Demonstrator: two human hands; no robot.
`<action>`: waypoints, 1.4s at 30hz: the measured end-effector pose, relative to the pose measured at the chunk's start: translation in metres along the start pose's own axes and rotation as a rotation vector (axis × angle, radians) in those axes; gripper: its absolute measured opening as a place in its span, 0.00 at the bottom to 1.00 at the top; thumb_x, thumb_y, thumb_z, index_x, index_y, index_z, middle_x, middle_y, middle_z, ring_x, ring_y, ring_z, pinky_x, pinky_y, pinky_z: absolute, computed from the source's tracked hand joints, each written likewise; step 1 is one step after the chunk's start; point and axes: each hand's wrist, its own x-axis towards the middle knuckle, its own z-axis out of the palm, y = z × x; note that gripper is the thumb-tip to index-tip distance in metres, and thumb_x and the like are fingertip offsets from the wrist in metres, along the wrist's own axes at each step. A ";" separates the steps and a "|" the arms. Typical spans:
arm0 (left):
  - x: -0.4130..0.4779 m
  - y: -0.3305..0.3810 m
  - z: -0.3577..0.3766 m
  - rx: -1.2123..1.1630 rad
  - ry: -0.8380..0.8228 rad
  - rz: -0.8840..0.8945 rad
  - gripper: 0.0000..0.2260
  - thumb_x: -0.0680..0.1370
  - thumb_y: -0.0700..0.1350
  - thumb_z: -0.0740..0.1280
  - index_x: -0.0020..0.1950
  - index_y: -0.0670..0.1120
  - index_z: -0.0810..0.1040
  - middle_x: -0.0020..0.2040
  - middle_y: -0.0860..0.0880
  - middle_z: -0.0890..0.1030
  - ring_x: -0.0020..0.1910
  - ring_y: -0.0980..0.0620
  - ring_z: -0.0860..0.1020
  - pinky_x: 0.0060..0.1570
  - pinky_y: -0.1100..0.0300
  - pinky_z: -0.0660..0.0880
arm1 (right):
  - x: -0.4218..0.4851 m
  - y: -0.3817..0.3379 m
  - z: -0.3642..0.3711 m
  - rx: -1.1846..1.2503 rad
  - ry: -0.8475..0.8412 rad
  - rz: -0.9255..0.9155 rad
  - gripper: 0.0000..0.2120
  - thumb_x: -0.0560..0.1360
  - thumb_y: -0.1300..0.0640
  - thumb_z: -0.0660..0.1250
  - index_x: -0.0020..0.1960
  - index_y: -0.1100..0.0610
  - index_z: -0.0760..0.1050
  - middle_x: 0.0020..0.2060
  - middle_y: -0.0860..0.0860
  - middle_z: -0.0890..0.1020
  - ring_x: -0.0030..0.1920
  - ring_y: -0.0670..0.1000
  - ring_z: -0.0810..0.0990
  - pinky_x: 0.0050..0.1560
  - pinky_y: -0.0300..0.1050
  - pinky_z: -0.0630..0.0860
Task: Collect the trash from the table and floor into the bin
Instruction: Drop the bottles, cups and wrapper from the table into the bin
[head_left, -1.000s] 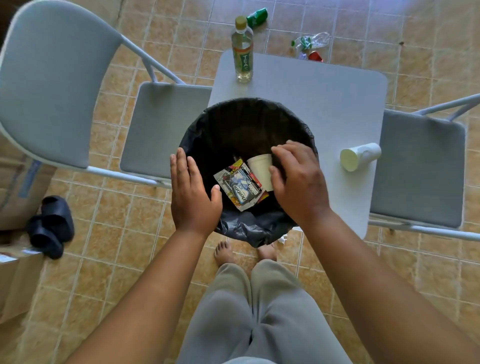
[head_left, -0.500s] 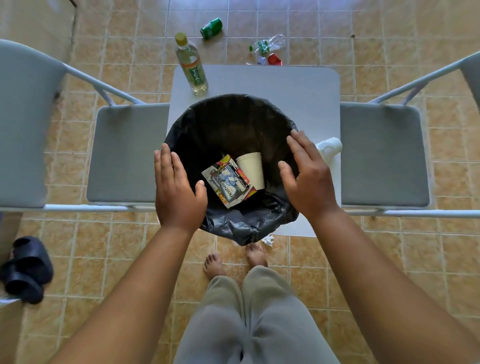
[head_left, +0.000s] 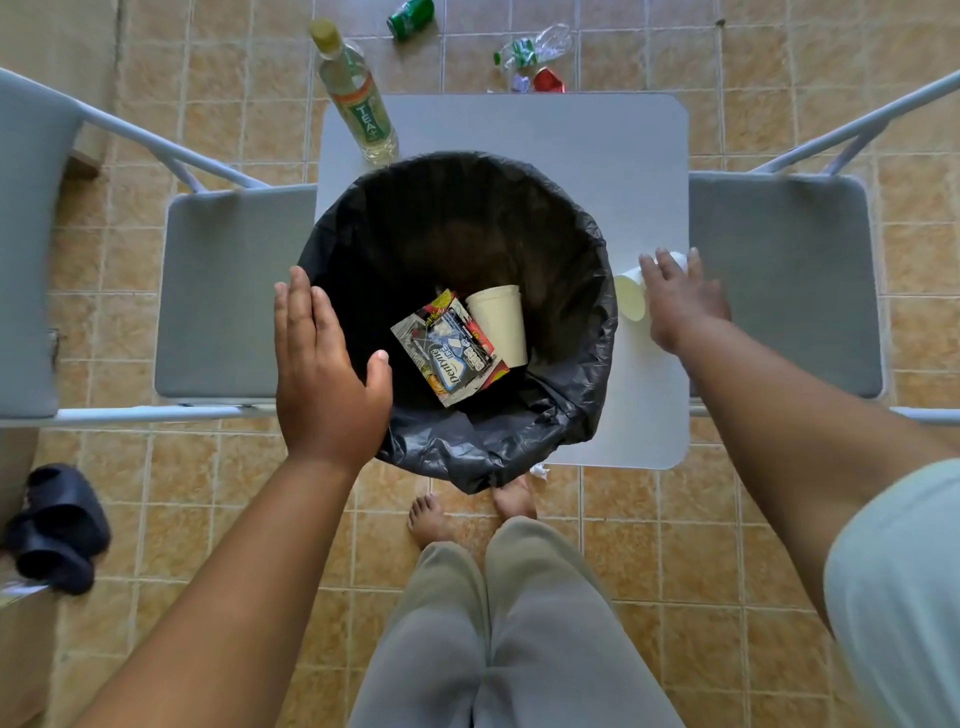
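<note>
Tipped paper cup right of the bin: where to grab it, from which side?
Span the cup across its side wall from above, thumb opposite fingers. It lies on its side on the table, mouth toward the bin, and the right hand is over it.

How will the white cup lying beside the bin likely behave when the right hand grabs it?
The white cup lies on its side on the table, so a nudge would probably roll it. Its open mouth looks empty, so it is likely light. It looks thin-walled and may dent under a firm grip from the right hand.
</note>
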 end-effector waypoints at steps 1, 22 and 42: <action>-0.001 0.000 0.000 -0.002 0.005 0.002 0.33 0.77 0.47 0.66 0.77 0.37 0.56 0.79 0.43 0.51 0.78 0.47 0.47 0.75 0.57 0.47 | 0.004 -0.001 0.002 -0.068 0.002 -0.021 0.38 0.74 0.65 0.58 0.78 0.49 0.45 0.79 0.47 0.50 0.77 0.61 0.47 0.65 0.59 0.66; -0.002 0.005 -0.006 0.021 -0.047 -0.018 0.33 0.77 0.47 0.66 0.76 0.37 0.56 0.79 0.44 0.50 0.78 0.46 0.47 0.75 0.56 0.49 | -0.123 -0.024 -0.111 1.385 0.924 -0.187 0.24 0.74 0.45 0.71 0.66 0.52 0.70 0.53 0.45 0.81 0.52 0.49 0.82 0.50 0.49 0.80; 0.022 -0.037 -0.022 -0.220 0.024 0.002 0.34 0.66 0.21 0.56 0.73 0.32 0.62 0.77 0.41 0.59 0.77 0.43 0.54 0.74 0.62 0.49 | -0.121 -0.155 -0.099 0.762 0.647 -0.291 0.28 0.77 0.52 0.68 0.73 0.63 0.67 0.73 0.54 0.68 0.72 0.52 0.67 0.71 0.44 0.64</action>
